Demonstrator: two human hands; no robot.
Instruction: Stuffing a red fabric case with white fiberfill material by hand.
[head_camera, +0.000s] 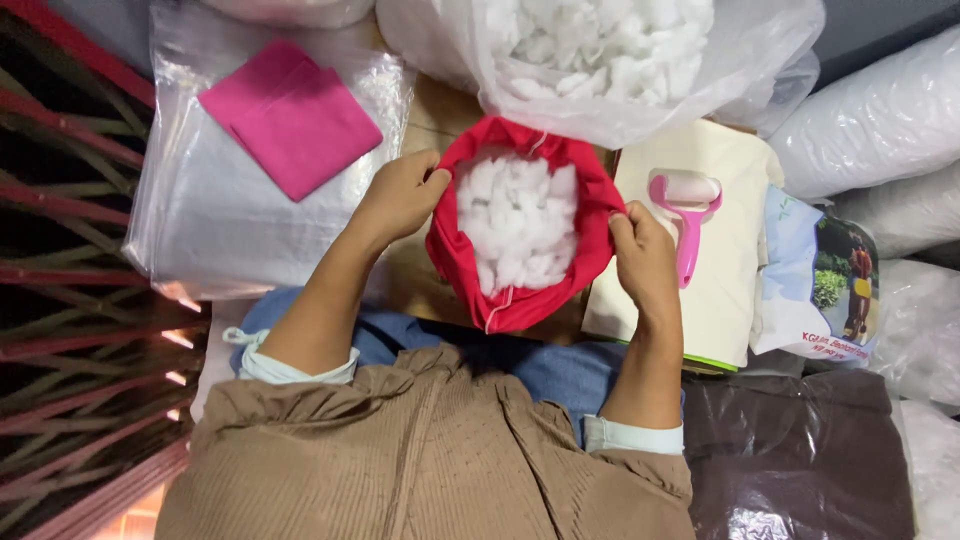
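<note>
The red fabric cover (520, 290) sits directly in front of you, between your two hands, with its mouth open toward you and full of white stuffing (515, 225). Its long axis runs away from your body, toward the big clear bag of stuffing (600, 60) just beyond it. Your left hand (400, 195) is closed on the left rim of the cover, and your right hand (645, 255) pinches the right rim; both hands are equally near, one on each side. To the right, a pink lint roller (685, 215) lies on a cream folded cloth (725, 300), and farther right there is a printed package with a coloured picture (825, 285). To the left, pink folded fabric (290, 115) rests on a clear plastic packet (220, 220)
</note>
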